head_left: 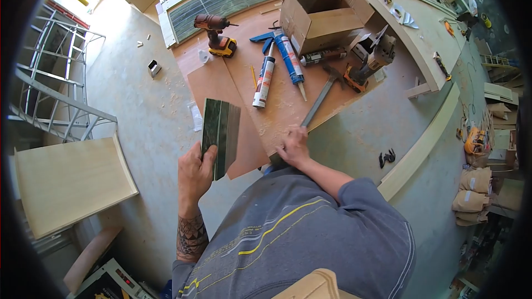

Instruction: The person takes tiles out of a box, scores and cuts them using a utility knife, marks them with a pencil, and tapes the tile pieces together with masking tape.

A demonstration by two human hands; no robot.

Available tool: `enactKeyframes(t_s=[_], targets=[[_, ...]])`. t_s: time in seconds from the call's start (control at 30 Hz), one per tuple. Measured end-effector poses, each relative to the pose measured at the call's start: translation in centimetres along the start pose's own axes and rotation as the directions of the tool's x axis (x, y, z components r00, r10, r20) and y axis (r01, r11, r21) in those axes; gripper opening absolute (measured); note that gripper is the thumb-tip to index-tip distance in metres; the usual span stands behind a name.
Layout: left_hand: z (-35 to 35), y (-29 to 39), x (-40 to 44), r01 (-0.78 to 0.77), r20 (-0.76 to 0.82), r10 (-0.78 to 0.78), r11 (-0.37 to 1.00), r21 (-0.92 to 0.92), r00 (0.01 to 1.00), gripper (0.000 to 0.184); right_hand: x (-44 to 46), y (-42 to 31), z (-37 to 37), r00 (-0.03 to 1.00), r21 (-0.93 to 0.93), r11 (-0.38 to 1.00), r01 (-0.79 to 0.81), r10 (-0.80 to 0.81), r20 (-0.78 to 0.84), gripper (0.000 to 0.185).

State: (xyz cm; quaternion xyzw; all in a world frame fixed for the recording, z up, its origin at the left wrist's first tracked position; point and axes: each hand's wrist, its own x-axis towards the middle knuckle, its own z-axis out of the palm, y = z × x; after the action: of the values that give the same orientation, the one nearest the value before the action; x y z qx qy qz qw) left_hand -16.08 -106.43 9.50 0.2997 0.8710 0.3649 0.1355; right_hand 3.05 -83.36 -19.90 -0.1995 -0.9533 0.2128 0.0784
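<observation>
My left hand [198, 169] is closed on a glossy dark green tile [213, 138], thumb across its face, held upright in front of the table's left corner. A greyer band shows along its right side; whether this is a second tile, I cannot tell. My right hand [295, 147] rests at the table's near edge with its fingers curled. A dark edge shows under those fingers, too hidden to name. Just beyond the right hand lies the handle end of a hammer [320, 103]. Two sealant tubes [264, 82] lie farther back, one in a blue caulking gun [289, 58].
On the wooden table [244, 144] stand a cordless driver [216, 36], a second power tool [370, 66] and an open cardboard box [327, 25]. Behind is a green-tiled panel [221, 8]. A ladder [61, 88] stands left, a board [77, 182] below it. Clamps [387, 158] lie right.
</observation>
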Motion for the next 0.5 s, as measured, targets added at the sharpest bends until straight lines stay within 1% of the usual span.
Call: enactKeyframes(t_s=[0.03,0.07,0.1,0.13,0.17,0.2,0.23,0.27,0.3,0.33,0.37,0.4,0.43,0.47,0.5], targets=[[0.3,0.2,0.5,0.053,-0.012,-0.054,0.996,-0.07,0.998,0.02,-1.3,0.5,-0.5,0.993,0.0,1.0,-0.01,0.01,-0.122,0.051],[0.6,0.3,0.9,0.104,-0.019,-0.108,0.984,-0.142,0.994,0.02,-2.2,0.1,-1.1,0.993,0.008,1.0,-0.016,0.017,-0.116,0.051],[0.9,-0.6,1.2,0.109,-0.004,-0.111,0.985,-0.136,0.994,0.02,-3.1,-0.4,-1.8,0.958,0.107,0.978,-0.181,0.2,-0.207,0.061],[1.5,-2.0,1.3,0.132,-0.03,-0.145,0.956,-0.263,0.989,0.02,-4.3,-0.6,-2.1,0.879,0.212,0.916,-0.34,0.39,-0.274,0.074],[2.0,-2.9,1.4,0.151,-0.039,-0.18,0.909,-0.388,0.983,0.021,-5.3,-0.4,-1.7,0.836,0.137,0.887,-0.442,0.462,-0.296,0.092],[1.8,-2.5,1.5,0.195,-0.01,-0.225,0.867,-0.458,0.974,0.021,-6.7,0.5,-0.9,0.818,0.13,0.868,-0.479,0.495,-0.293,0.092],[2.2,-3.0,1.4,0.198,-0.014,-0.244,0.815,-0.544,0.97,0.022,-7.8,1.4,-0.1,0.717,0.358,0.718,-0.597,0.678,-0.163,0.086],[2.6,-3.8,1.4,0.193,-0.023,-0.265,0.757,-0.624,0.964,0.023,-8.9,2.8,1.1,0.601,0.549,0.502,-0.668,0.8,0.0,0.08],[2.8,-6.0,1.1,0.196,0.0,-0.251,0.757,-0.623,0.968,0.023,-10.0,4.4,2.0,0.583,0.422,0.516,-0.745,0.812,0.036,0.053],[3.1,-9.3,0.6,0.257,0.031,-0.31,0.725,-0.639,0.95,0.024,-10.7,4.8,1.0,0.568,0.427,0.504,-0.751,0.822,0.028,0.053],[3.8,-11.7,0.0,0.313,0.055,-0.369,0.69,-0.652,0.928,0.026,-11.2,5.2,-0.3,0.58,0.416,0.512,-0.752,0.814,0.046,0.044],[4.6,-12.7,-0.7,0.308,0.057,-0.36,0.696,-0.649,0.931,0.026,-11.3,5.1,-2.0,0.594,0.405,0.522,-0.75,0.802,0.067,0.038],[5.3,-13.4,-1.2,0.316,0.014,-0.4,0.702,-0.639,0.917,0.027,-11.4,5.3,-3.3,0.573,0.399,0.521,-0.755,0.819,0.015,0.036],[6.1,-14.5,-1.9,0.323,-0.032,-0.439,0.706,-0.63,0.898,0.029,-11.6,5.8,-4.3,0.574,0.408,0.52,-0.75,0.819,0.012,0.036],[7.1,-17.2,-2.9,0.317,-0.037,-0.434,0.711,-0.628,0.9,0.029,-12.2,6.6,-5.3,0.59,0.388,0.541,-0.746,0.808,0.009,0.038]])
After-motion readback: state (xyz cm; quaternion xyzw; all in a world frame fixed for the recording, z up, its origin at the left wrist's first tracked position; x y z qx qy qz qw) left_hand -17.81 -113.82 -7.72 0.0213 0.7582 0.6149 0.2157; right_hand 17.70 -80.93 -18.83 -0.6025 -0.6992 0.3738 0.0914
